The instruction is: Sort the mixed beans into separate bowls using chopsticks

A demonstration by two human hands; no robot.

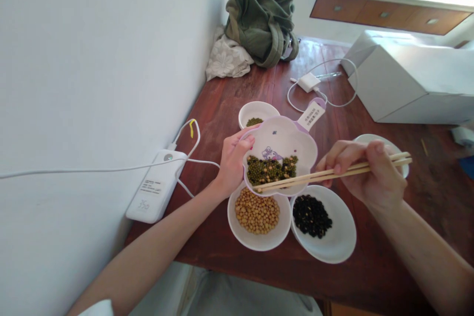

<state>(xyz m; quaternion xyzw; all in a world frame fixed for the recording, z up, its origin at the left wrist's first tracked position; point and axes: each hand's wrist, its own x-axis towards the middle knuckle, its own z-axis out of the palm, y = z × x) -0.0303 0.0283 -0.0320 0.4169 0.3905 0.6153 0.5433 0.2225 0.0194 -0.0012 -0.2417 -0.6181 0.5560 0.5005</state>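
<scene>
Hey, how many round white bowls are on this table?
4: one with yellow beans, one with black beans, one behind the tilted flower-shaped dish, one mostly hidden behind the right hand.

A pale lilac, flower-shaped plastic dish (281,143) with a cartoon print and a labelled handle is tilted toward the viewer, lifted above the worktop. A heap of mixed green and yellowish beans (272,169) lies at its lower edge. A pair of light wooden chopsticks (333,174) lies nearly level, tips touching the beans at the dish's lower rim.
</scene>
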